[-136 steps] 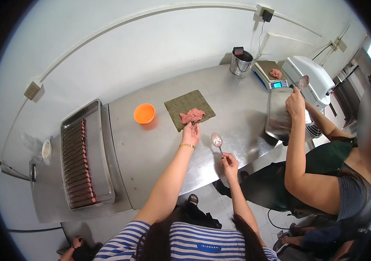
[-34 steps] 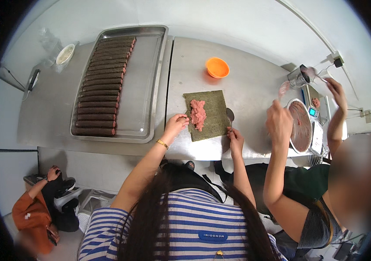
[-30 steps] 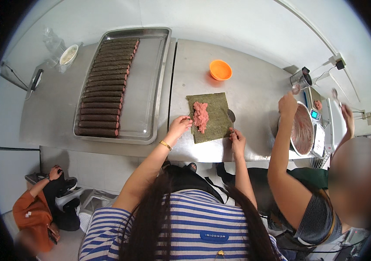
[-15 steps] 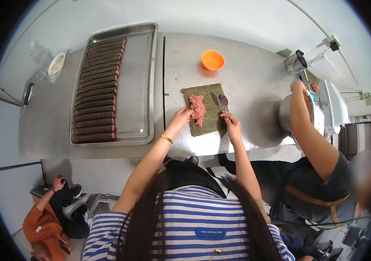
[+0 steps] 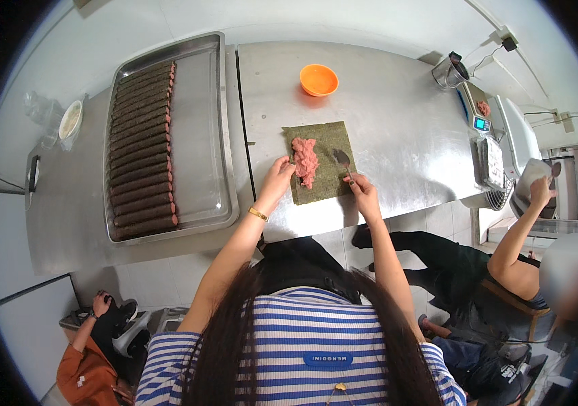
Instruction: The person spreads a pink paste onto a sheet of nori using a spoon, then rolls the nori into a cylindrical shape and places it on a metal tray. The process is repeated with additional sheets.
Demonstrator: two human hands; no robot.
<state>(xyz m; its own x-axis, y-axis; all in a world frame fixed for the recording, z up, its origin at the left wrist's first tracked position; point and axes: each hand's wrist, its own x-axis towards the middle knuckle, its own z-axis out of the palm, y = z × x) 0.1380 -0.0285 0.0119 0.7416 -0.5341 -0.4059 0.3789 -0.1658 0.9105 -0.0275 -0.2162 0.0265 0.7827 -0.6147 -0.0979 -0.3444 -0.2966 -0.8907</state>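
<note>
A green seaweed sheet [image 5: 333, 186] lies flat on the metal table, with a lumpy strip of pink ground meat [image 5: 305, 162] along its left part. My left hand [image 5: 277, 181] is at the sheet's left edge beside the meat, fingers closed in a pinch on that edge. In my right hand [image 5: 365, 195], a metal spoon [image 5: 342, 159] is gripped by its handle, its bowl over the sheet's right half, apart from the meat.
On the left, a large metal tray [image 5: 197, 142] holds several seaweed-wrapped meat rolls [image 5: 141, 162]. An orange bowl [image 5: 318, 80] stands beyond the sheet. At the right are a digital scale [image 5: 480, 124], a metal jug [image 5: 448, 72] and a co-worker holding a metal bowl [image 5: 527, 179].
The co-worker has moved away to the right with the metal bowl, uncovering the scale. My view has shifted slightly. My hands keep nearly the same places at the sheet.
</note>
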